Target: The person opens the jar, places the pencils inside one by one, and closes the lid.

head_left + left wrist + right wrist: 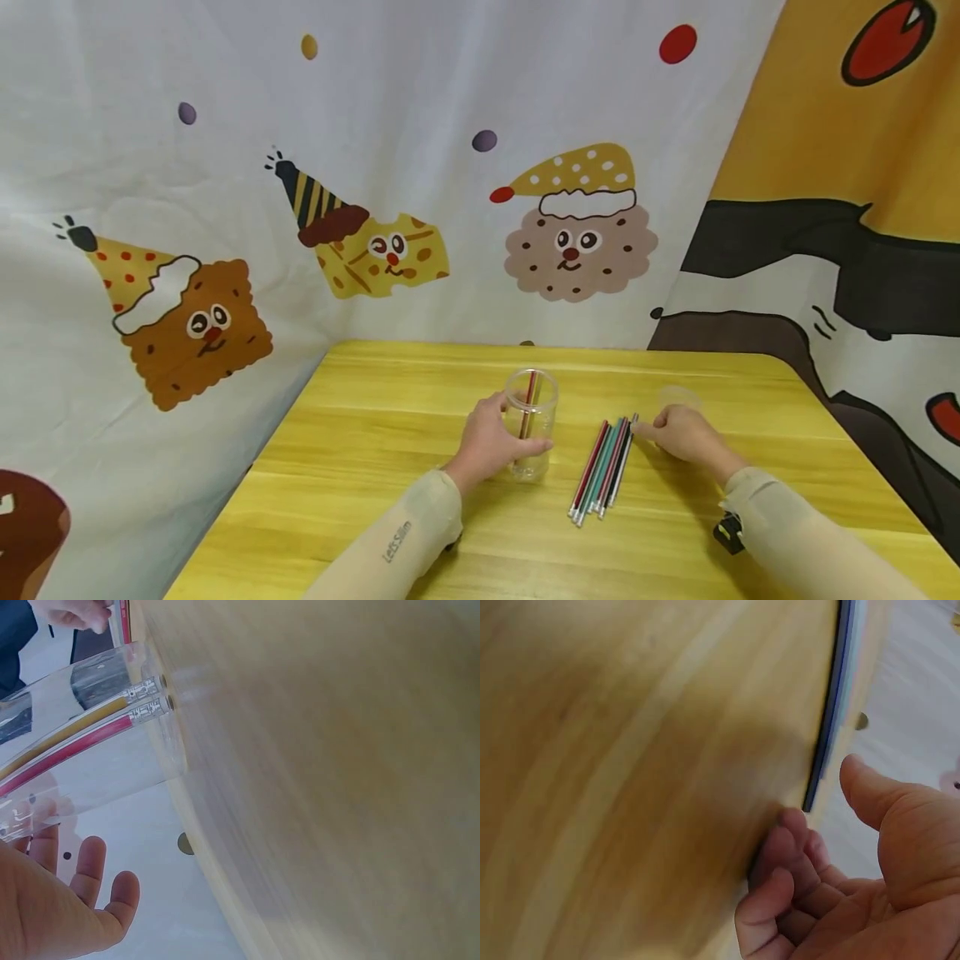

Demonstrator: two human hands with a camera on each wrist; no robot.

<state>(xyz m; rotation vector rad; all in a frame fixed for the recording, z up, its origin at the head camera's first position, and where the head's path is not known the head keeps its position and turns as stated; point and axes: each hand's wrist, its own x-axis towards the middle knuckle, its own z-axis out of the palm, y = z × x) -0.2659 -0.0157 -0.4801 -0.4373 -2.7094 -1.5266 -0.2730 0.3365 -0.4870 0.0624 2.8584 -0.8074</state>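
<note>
- Nearest to us are two sleeves, a left sleeve (401, 533) with dark lettering and a right sleeve (810, 533), plus one small black gadget (727, 532) under the right wrist.
- Next up, the loose pencils (600, 471) lie in one bundle on the table (315, 500). Their long axes run nearly parallel, slanting from near-left to far-right, with silver ends toward the person and plain ends toward the backdrop. We count at least five (red, teal and black among them), but they overlap too much for an exact number.
- Left of those we've got one clear jar (534, 462), standing on the table, long axis upright, mouth up.
- Two pencils are inside the jar, one red pencil (86, 746) and one yellow pencil (82, 724), steep with a slight lean and metal ends down.
- The left hand (491, 442) has its grip round the jar, thumb across the front.
- The right hand (682, 433) is just beside the bundle's far-right end. Its grip is parted, thumb away from bent fingers, holding nothing; we can't tell if a fingertip touches the nearest black pencil (826, 727).
- Behind that hand we see one clear disc (681, 395).
- Farthest back is a printed backdrop (420, 92) with three hatted snack characters (581, 254).
</note>
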